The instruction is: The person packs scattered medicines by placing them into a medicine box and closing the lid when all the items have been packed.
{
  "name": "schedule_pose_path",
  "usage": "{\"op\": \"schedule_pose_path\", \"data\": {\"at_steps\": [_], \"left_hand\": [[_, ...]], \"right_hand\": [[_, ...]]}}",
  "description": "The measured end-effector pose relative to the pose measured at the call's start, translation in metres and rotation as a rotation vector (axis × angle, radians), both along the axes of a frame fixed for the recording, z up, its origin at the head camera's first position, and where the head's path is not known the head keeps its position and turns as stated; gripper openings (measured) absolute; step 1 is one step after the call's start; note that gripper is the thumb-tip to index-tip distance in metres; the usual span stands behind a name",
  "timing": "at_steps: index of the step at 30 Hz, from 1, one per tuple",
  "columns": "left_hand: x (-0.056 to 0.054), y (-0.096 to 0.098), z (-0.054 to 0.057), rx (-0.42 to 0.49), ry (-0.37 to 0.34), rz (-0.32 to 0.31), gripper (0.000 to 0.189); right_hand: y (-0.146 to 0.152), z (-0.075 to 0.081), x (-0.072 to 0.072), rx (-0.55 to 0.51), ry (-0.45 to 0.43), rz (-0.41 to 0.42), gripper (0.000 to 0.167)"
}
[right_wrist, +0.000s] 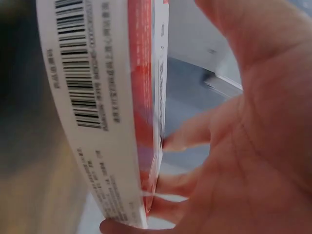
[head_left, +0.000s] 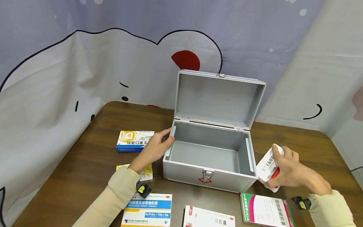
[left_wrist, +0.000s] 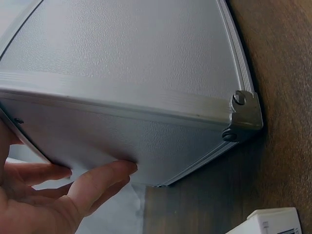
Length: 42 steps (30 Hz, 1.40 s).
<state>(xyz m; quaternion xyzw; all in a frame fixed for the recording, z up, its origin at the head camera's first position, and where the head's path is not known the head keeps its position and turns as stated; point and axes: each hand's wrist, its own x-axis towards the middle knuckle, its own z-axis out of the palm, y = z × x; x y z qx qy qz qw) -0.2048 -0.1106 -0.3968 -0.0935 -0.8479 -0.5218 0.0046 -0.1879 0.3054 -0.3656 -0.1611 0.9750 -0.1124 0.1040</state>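
An aluminium case [head_left: 183, 171] with its lid [head_left: 215, 100] raised stands on the table, its inside bare. My left hand [head_left: 153, 150] grips the top of the case's left wall. In the left wrist view its thumb [left_wrist: 100, 183] lies against the outer side. To the right of the case, my right hand [head_left: 291, 171] holds a white and red medicine box [head_left: 266, 164] between thumb and fingers, tilted. The right wrist view shows the barcode side of this medicine box [right_wrist: 83, 97] close up; the hand covers part of it in the head view.
Around the case lie a blue and white vitamin D box [head_left: 133, 140], a yellow box [head_left: 147, 173] partly behind the left arm, a blue and yellow capsule box [head_left: 148, 211], a red and white box [head_left: 210, 226] and a green and pink box [head_left: 268, 211]. A printed curtain [head_left: 133, 66] hangs behind.
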Motion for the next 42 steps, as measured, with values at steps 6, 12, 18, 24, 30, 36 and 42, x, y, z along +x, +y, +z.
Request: {"op": "schedule_pose_path", "data": {"at_steps": [6, 12, 18, 24, 30, 36, 42], "left_hand": [[0.000, -0.001, -0.002, -0.004, -0.004, 0.005, 0.046], [0.002, -0.001, -0.003, 0.013, -0.006, 0.007, 0.045], [0.002, -0.001, -0.004, 0.026, -0.001, 0.010, 0.044], [0.003, 0.000, -0.004, 0.035, -0.017, 0.013, 0.044], [0.003, 0.000, -0.004, 0.029, -0.037, 0.018, 0.044], [0.004, 0.001, -0.004, 0.019, -0.024, 0.010, 0.046], [0.004, 0.000, -0.005, 0.018, -0.031, 0.002, 0.047]], "right_hand": [[0.002, 0.025, -0.001, -0.036, 0.053, 0.062, 0.131], [0.006, 0.040, -0.003, -0.055, 0.088, 0.104, 0.130], [0.011, 0.059, -0.005, -0.034, 0.129, 0.139, 0.127], [0.000, 0.070, -0.004, -0.034, 0.148, 0.177, 0.124], [-0.026, 0.082, -0.004, -0.040, 0.084, 0.229, 0.119], [-0.052, 0.093, -0.010, -0.034, 0.056, 0.319, 0.116], [-0.071, 0.098, -0.017, -0.024, 0.000, 0.322, 0.116]]}}
